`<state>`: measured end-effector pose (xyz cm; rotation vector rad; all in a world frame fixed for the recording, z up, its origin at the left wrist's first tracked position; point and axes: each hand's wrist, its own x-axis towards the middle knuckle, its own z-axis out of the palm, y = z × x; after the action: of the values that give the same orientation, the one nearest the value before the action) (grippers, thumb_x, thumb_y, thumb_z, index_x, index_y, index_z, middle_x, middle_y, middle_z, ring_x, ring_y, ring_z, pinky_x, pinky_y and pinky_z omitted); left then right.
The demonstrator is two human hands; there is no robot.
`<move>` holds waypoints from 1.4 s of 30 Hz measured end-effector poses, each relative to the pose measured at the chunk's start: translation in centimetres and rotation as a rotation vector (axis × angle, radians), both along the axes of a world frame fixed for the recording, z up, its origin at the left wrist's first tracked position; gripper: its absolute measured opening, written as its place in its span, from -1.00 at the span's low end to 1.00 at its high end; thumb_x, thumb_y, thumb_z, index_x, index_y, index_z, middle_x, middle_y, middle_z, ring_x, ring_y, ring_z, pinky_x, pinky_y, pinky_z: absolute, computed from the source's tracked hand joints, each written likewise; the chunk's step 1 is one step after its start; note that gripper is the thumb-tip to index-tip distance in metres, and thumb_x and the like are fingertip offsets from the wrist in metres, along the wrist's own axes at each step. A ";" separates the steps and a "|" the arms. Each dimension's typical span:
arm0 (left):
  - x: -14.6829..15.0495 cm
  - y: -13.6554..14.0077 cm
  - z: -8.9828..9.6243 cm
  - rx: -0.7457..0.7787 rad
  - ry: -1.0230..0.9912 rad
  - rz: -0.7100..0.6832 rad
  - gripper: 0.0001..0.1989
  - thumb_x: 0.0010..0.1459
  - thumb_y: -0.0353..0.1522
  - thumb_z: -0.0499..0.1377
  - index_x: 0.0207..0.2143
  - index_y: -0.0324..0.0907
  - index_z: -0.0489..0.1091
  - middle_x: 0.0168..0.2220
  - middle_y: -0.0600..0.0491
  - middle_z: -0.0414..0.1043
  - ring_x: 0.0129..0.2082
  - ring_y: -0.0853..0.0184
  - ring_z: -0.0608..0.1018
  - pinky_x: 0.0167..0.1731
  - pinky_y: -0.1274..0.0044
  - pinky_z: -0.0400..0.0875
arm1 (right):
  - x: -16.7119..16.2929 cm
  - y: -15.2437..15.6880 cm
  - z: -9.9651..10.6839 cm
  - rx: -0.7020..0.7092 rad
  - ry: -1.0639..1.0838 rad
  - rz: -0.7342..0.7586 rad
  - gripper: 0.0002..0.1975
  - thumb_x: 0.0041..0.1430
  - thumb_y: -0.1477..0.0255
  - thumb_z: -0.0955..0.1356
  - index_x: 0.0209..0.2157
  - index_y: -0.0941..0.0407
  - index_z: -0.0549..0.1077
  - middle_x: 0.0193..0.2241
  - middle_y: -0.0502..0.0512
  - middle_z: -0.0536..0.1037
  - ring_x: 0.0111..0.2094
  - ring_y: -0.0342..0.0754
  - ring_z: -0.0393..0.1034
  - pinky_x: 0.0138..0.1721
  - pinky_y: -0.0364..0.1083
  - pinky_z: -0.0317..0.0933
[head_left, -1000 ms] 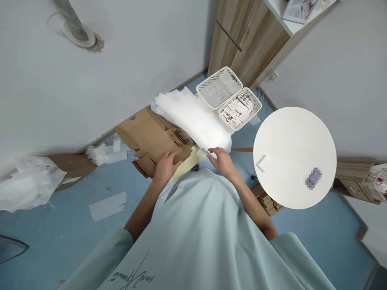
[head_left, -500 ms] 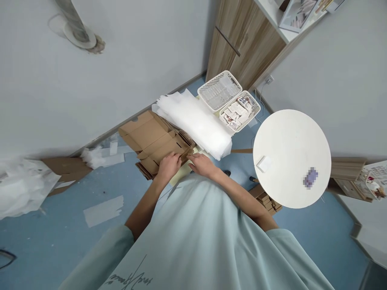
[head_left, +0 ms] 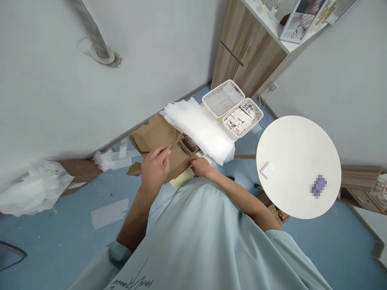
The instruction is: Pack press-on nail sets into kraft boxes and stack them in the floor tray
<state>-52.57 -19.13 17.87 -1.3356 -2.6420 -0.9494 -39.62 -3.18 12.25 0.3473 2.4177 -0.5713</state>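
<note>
A partly folded brown cardboard box [head_left: 157, 133] lies in front of me on a low stack, some of its flaps raised. My right hand [head_left: 201, 166] is closed on the near right corner of this box, fingers curled at its edge. Over the left part of the box is my left hand [head_left: 155, 167], with its fingers bent and pressed together. It hides part of the cardboard, and what lies between its fingertips cannot be made out. Several narrow folded cardboard pieces [head_left: 189, 143] stand beside the box, next to a pile of white foam sheets [head_left: 201, 127].
Two white plastic baskets [head_left: 208, 95] sit behind the foam, one with printed cards. A round white table [head_left: 298, 161] stands at right, holding a small white block [head_left: 267, 170]. White plastic wrapping [head_left: 36, 189] lies at left. A wooden cabinet [head_left: 244, 52] stands behind.
My left hand has lifted and moved left from the near edge of the cardboard. Its side flaps now stand up more. My right hand stays at the right corner.
</note>
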 end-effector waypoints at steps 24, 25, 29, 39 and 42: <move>22.0 25.9 3.0 0.317 0.214 -1.319 -0.40 0.53 -0.55 -0.15 0.54 -0.17 0.09 0.39 -0.15 0.38 0.45 0.18 0.34 0.33 0.27 0.52 | 34.3 13.2 13.1 0.128 0.999 -1.634 -0.50 0.13 -0.08 0.52 -0.32 0.12 0.69 -0.37 0.10 0.66 -0.50 -0.12 0.23 -0.40 -0.08 0.16; 24.1 27.0 2.1 0.321 0.224 -1.343 -0.40 0.52 -0.57 -0.15 0.54 -0.17 0.09 0.39 -0.15 0.38 0.45 0.18 0.34 0.32 0.28 0.52 | 36.4 13.4 12.3 0.149 0.973 -1.667 -0.52 0.15 -0.06 0.51 -0.34 0.13 0.68 -0.42 0.07 0.63 -0.51 -0.12 0.21 -0.41 -0.08 0.14; 32.4 30.7 -2.0 0.312 0.240 -1.418 -0.42 0.49 -0.61 -0.10 0.49 -0.23 0.17 0.37 -0.16 0.41 0.44 0.19 0.36 0.32 0.30 0.52 | 44.6 14.7 8.1 0.178 0.839 -1.805 -0.56 0.22 0.01 0.43 -0.44 0.12 0.61 -0.60 -0.02 0.46 -0.55 -0.11 0.16 -0.44 -0.08 0.05; 49.3 37.3 -12.7 -0.217 0.097 -1.589 -0.39 0.44 -0.60 -0.09 0.47 -0.22 0.22 0.39 -0.20 0.37 0.44 0.20 0.38 0.42 0.26 0.37 | 59.8 19.1 -4.3 -0.013 0.816 -2.034 -0.49 0.14 -0.10 0.38 -0.39 0.10 0.57 -0.31 0.22 0.72 -0.27 0.10 0.56 -0.16 -0.01 0.38; 52.3 38.0 -14.9 -0.313 0.084 -1.608 -0.36 0.41 -0.60 -0.10 0.49 -0.24 0.18 0.40 -0.22 0.35 0.46 0.20 0.36 0.43 0.25 0.35 | 62.3 19.6 -7.0 -0.049 0.781 -2.066 -0.46 0.11 -0.15 0.37 -0.42 0.08 0.53 -0.28 0.27 0.74 -0.20 0.15 0.62 -0.10 0.02 0.42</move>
<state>-0.26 18.87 3.01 -3.4097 -1.1668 -0.3177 22.72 16.40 5.26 3.0221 1.5958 -1.6814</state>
